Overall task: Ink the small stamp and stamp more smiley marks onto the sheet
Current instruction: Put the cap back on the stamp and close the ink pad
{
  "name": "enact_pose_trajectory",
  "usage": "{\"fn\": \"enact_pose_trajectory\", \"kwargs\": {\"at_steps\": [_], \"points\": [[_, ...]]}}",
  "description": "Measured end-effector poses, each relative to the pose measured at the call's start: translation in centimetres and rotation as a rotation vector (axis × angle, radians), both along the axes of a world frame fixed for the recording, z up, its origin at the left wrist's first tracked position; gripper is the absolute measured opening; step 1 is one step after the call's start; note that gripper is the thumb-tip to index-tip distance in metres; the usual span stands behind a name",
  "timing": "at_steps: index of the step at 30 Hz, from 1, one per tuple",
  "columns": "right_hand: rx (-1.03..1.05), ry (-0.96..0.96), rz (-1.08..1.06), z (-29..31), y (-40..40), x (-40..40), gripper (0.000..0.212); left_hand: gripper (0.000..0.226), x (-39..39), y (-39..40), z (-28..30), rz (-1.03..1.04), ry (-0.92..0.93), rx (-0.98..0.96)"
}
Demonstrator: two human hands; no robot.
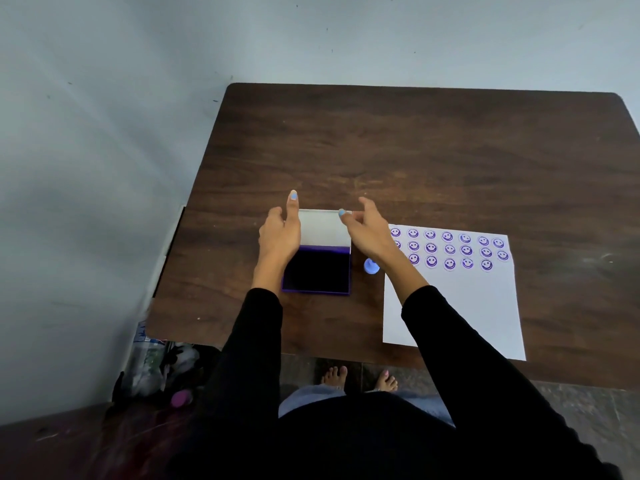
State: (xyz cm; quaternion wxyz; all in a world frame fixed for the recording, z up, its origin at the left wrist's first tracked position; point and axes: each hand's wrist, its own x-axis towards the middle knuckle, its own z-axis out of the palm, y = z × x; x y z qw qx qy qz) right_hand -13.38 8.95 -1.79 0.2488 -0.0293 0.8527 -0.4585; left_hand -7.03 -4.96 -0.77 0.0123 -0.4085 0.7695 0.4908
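Head view — left hand (278,237) flat against the lid (323,228); right hand (370,233) seemingly pinches its corner.

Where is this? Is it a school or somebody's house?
Probably a room in someone's home, though I can't be sure. A plain wooden table stands by a bare wall, bare feet stand on a tiled floor, and stuffed plastic bags lie beside the table.

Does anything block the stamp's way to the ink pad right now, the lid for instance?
Nothing visible does. The lid stands raised at the far edge, with the left hand and right hand at it, so the ink pad lies bare. The stamp stands just right of it, beside the sheet.
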Motion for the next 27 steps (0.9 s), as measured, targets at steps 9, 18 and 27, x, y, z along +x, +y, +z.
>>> {"fn": "enact_pose_trajectory", "kwargs": {"at_steps": [9, 18, 27], "points": [[-0.114, 0.085, -0.122, 1.7, 0.7, 0.6, 0.039, 0.055, 1.1, -0.9, 1.0, 0.060, 0.107, 0.043], [-0.006, 0.312, -0.002, 4.0, 2.0, 3.2, 0.018, 0.060, 4.2, -0.9, 1.7, 0.027, 0.145, -0.010], [0.280, 0.225, 0.220, 4.3, 2.9, 6.4, 0.019, 0.056, 7.6, -0.3, 1.0, 0.057, 0.126, -0.021]]}}
